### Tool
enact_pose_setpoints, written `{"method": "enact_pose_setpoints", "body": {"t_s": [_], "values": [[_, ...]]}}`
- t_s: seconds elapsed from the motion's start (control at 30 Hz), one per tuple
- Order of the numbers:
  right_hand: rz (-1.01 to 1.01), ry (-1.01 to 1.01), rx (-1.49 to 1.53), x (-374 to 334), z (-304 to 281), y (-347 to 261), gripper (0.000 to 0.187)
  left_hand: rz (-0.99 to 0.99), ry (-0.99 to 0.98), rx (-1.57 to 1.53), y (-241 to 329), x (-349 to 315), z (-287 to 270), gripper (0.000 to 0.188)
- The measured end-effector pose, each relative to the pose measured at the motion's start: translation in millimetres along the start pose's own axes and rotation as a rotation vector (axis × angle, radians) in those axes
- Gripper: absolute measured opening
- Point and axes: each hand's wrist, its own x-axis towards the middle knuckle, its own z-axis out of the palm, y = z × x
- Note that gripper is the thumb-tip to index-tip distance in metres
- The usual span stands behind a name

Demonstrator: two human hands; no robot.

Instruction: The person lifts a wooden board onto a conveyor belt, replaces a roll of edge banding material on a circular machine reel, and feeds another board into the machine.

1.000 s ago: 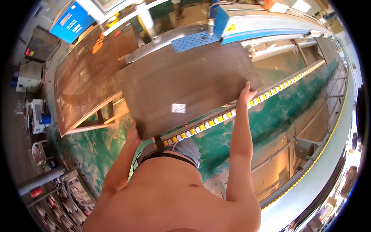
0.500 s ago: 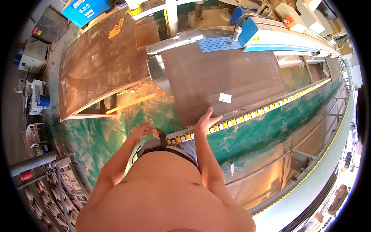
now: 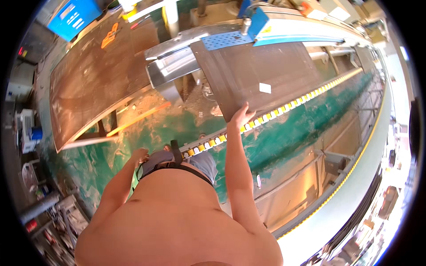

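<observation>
A large brown board [image 3: 266, 66] with a small white label [image 3: 265, 88] lies flat on the machine bed, its long near edge along a yellow-and-white roller rail [image 3: 270, 116]. My right hand [image 3: 242, 117] grips the board's near left corner, thumb on top and the other fingers mostly hidden at the edge. My left hand [image 3: 140, 156] hangs beside my hip, its fingers loosely bent and apart, with nothing visible in it. A blue dotted plate [image 3: 227, 41] on the machine's beam sits over the board's far edge.
On the left stands a brown-topped table [image 3: 97, 80] carrying an orange-handled tool [image 3: 110, 35] and a blue box [image 3: 74, 18]. A metal plate [image 3: 173, 66] juts out left of the board. A long frame with a yellow edge [image 3: 346, 177] runs along the right.
The board has slid right along the rail with my right hand on it, baring more of the metal plate. My left hand has dropped back toward my hip. The view has shifted.
</observation>
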Motion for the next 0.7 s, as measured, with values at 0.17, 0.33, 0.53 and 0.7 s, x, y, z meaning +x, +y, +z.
{"method": "enact_pose_setpoints", "body": {"t_s": [0.17, 0.33, 0.53, 0.7], "values": [[0.029, -0.37, 0.276, -14.4, -43.8, -18.5, 0.066, 0.464, -0.128, 0.292, 61.3, 36.4, 3.2, 0.037], [0.077, -0.102, 0.143, -87.9, -156.0, 21.4, 0.026, 0.531, -0.153, 0.168, 87.9, 56.7, -4.5, 0.033], [0.568, 0.368, 0.11, -286.3, -372.6, 133.9, 0.04, 0.297, -0.27, 0.646, 24.0, 99.6, -25.0, 0.038], [0.594, 0.144, -0.842, -499.0, -465.3, 183.1, 0.023, 0.264, -0.342, 1.127, -66.8, 172.2, -89.2, 0.035]]}}
